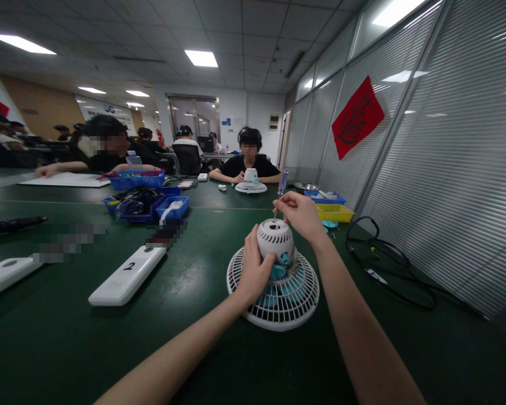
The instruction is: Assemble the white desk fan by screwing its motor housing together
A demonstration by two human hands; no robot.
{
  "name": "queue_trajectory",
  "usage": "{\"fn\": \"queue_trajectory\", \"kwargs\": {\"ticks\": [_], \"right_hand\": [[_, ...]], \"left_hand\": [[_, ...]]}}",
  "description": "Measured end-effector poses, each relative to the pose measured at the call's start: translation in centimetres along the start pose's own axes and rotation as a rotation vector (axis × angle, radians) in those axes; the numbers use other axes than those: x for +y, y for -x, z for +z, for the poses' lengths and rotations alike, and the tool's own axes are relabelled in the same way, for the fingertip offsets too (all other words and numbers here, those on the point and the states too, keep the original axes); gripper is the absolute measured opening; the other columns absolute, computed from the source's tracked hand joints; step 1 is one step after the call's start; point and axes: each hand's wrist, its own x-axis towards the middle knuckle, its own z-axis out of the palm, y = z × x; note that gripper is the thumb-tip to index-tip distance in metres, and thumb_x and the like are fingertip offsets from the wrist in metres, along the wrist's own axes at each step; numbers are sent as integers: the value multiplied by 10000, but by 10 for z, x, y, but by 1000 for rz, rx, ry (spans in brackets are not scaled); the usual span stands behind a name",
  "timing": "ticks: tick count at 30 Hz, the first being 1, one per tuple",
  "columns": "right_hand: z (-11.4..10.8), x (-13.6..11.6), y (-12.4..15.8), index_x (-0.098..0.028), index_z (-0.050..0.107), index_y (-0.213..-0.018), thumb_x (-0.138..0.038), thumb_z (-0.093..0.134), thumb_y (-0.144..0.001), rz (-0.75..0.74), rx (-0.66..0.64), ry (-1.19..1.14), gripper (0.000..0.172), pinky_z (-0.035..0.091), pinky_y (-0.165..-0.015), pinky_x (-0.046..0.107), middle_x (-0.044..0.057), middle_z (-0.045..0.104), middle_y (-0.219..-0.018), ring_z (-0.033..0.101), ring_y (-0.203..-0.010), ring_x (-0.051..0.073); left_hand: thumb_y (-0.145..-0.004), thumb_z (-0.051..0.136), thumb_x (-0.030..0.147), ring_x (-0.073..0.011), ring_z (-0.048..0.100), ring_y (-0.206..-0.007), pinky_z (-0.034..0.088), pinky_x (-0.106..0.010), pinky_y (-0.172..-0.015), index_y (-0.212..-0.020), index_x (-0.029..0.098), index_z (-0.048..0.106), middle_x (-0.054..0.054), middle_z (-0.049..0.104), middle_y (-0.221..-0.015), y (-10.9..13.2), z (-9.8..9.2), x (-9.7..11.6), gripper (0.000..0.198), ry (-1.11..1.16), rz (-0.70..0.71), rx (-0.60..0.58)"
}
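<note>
A dark green tabletop (185,349) is stretching beneath white rectangular ceiling lights (201,58), beside slatted grey blinds (459,140). Blue plastic trays (137,181) and a looped, white-tagged black cable (376,275) are flanking a white-and-blue plastic fan (284,289), which is resting grille-down before the person. The left hand (255,269) is gripping and partly hiding its housing (275,241); the right (300,215) is pinching a purple-handled screwdriver (283,183) at the top.

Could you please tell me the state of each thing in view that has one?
Fan: grille down
Screwdriver: nearly upright, tip at fan's top
Left hand: gripping fan
Right hand: pinching screwdriver
Far fan: also grille down
White device marked 2: lying flat
Black cable: loosely looped
Blue bin: holding dark wires
Ceiling light: lit
</note>
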Motion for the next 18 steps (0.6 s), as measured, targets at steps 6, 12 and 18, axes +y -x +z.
{"fn": "queue_trajectory", "kwargs": {"ticks": [6, 12, 18], "right_hand": [[-1, 1, -2, -150, 596, -726, -222, 525, -828, -16, -29, 4, 144, 418, -448, 211, 53, 709, -722, 483, -405, 67], [1, 6, -4, -146, 613, -797, -231, 487, -847, 0, -14, -3, 160, 406, -436, 199, 55, 704, -778, 485, -420, 63], [1, 7, -3, -164, 600, -733, -281, 541, -812, -41, 45, 137, 154, 437, -506, 251, 56, 683, -754, 554, -499, 116]], "left_hand": [[-751, 435, 248, -248, 250, -1393, 124, -436, -1169, -1408, 172, 265, -116, 337, -1435, 0, -1, 2, 683, 6, -3, -12], [-744, 457, 238, -260, 275, -1382, 145, -462, -1162, -1372, 199, 322, -109, 357, -1422, 0, 0, 0, 643, 19, 5, 5], [-741, 451, 235, -259, 268, -1386, 151, -435, -1164, -1364, 152, 329, -135, 341, -1430, 1, 0, 2, 640, 16, -2, 3]]}}
